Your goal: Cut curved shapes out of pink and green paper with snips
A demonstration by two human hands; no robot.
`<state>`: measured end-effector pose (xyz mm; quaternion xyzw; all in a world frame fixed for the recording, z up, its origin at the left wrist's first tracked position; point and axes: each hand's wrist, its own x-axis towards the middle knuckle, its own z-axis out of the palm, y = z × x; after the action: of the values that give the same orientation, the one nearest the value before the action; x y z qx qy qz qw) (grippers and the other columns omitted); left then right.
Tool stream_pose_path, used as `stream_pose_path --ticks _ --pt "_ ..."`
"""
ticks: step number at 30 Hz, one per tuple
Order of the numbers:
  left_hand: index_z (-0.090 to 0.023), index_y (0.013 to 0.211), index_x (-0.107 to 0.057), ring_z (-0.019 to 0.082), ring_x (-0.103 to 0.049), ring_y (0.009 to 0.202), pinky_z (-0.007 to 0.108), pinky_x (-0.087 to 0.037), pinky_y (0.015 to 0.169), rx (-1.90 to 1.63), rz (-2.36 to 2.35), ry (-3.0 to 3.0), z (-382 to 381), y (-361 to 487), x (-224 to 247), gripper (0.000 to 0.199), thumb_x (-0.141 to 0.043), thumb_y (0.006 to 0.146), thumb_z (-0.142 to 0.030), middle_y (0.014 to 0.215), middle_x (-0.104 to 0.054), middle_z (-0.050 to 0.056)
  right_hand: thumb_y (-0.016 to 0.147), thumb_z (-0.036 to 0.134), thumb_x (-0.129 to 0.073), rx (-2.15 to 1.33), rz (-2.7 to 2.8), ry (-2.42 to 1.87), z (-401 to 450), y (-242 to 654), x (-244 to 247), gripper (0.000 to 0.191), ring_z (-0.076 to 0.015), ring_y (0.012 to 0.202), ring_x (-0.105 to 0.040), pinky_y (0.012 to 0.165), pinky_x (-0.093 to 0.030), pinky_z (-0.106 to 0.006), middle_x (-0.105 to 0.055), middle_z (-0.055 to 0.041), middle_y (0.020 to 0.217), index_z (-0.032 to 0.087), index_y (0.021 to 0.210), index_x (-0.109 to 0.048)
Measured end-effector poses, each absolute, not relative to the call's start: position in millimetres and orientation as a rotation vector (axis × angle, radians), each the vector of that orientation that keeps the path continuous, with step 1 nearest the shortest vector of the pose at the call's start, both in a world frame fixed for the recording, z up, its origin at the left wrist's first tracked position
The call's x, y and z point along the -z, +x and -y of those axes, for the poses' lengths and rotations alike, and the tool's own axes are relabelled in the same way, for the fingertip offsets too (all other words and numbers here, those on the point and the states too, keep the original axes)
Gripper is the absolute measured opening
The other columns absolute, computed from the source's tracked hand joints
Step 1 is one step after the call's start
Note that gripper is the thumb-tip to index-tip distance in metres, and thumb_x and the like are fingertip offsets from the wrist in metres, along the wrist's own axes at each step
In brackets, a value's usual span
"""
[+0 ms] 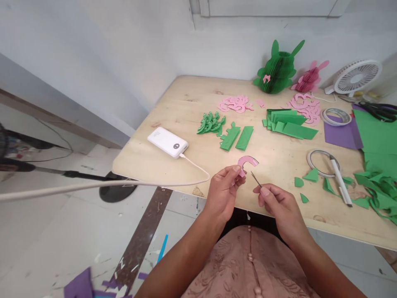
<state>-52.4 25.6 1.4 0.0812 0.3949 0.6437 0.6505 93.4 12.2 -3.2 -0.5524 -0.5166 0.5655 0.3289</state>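
Over the table's front edge, my left hand (226, 188) pinches a curved pink paper piece (248, 159) shaped like a C, by its lower end. Thin metal tweezers (255, 179) are gripped between the thumb and fingers of my right hand (276, 203). Their tips point up and left, close to the opening of the curve and apart from the paper. Just beyond my hands lie two folded green paper pieces (245, 138) and a pile of curled green cut-outs (211, 123).
Pink cut-outs (235, 104) and green strips (291, 123) lie farther back. Paper rabbits in green (276, 70) and pink (308, 79) stand near a fan (358, 77). Scissors (380, 111), tape (336, 116) and a pen (341, 182) are right; a power bank (167, 141) with its cable is left.
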Motion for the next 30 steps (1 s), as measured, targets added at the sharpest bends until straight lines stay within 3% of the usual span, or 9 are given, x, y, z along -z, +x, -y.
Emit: stream_pose_path --ticks 4,9,30 --pt "-0.014 0.058 -0.063 0.008 -0.053 0.064 0.023 -0.044 0.068 -1.476 -0.879 0.184 -24.1 -48.7 -0.8 0.018 -0.072 0.071 -0.022 0.064 -0.060 -0.001 0.084 0.044 -0.056 -1.426 1.433 -1.459 -13.4 88.8 5.5 0.030 -0.0150 0.063 -0.049 0.059 -0.036 -0.025 -0.054 0.0000 0.064 0.017 0.075 -0.065" --pt "-0.013 0.059 -0.064 0.008 -0.054 0.065 0.022 -0.045 0.069 -1.476 -0.878 0.170 -25.4 -47.5 1.3 0.015 -0.072 0.071 -0.020 0.065 -0.061 0.000 0.082 0.044 -0.057 -1.366 1.457 -1.519 -14.7 87.2 9.1 0.031 -0.0139 0.059 -0.044 0.055 -0.034 -0.025 -0.053 0.0019 0.061 0.017 0.088 -0.070" --pt "-0.012 0.059 -0.063 0.007 -0.055 0.064 0.021 -0.050 0.068 -1.456 -0.866 0.133 -25.4 -44.9 -1.6 0.016 -0.074 0.069 -0.020 0.064 -0.059 -0.001 0.084 0.044 -0.053 -1.284 1.506 -1.523 -17.3 85.6 8.8 0.032 -0.0130 0.053 -0.043 0.050 -0.035 -0.024 -0.047 0.0029 0.054 0.016 0.076 -0.068"
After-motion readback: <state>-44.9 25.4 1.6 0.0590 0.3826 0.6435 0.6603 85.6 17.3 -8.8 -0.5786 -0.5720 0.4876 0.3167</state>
